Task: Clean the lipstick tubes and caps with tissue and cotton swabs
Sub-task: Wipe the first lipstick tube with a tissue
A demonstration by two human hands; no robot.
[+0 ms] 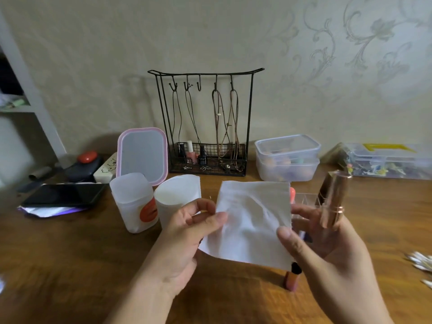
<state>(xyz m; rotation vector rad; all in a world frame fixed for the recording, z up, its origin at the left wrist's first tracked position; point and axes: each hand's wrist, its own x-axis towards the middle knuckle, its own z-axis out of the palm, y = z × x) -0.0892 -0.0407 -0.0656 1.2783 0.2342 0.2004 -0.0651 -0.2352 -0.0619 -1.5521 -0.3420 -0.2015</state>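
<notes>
Both hands hold a white square tissue [252, 220] spread out above the wooden table. My left hand [187, 235] pinches its left edge between thumb and fingers. My right hand [327, 253] pinches the lower right edge with the thumb and also holds a rose-gold lipstick tube [333, 199] upright against its fingers. A second lipstick [292, 277], pinkish with a dark top, lies on the table below the tissue. Cotton swabs [420, 265] lie scattered at the right edge.
Two white cups [133, 202] [177, 195] stand left of the tissue, behind them a pink-framed mirror [142, 155]. A black wire jewellery rack [205, 127], stacked clear boxes [287, 157], a clear organizer [304, 202] and a phone [63, 195] fill the back.
</notes>
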